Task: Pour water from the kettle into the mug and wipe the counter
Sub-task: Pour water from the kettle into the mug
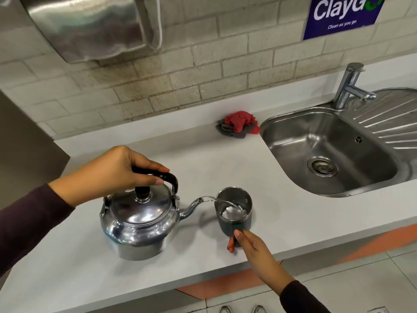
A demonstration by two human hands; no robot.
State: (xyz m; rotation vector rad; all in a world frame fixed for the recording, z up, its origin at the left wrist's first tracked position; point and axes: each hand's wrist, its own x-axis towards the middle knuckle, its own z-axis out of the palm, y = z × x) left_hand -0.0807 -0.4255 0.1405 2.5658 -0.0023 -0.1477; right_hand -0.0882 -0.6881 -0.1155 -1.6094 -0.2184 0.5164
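A shiny metal kettle [137, 222] with a black handle is tilted to the right above the white counter [203, 159]. My left hand [119, 170] grips the handle from above. A thin stream of water runs from the spout into a dark mug [234, 213] with a steel inside, which stands on the counter near its front edge. My right hand [250, 247] holds the mug's handle on the near side with thumb and fingers. A crumpled red and grey cloth [239, 124] lies at the back of the counter, beside the sink.
A steel sink [327, 154] with a drainboard and a tap [348, 84] fills the right side. A metal dispenser [90, 26] hangs on the tiled wall above the counter's left part. A grey panel stands at the far left.
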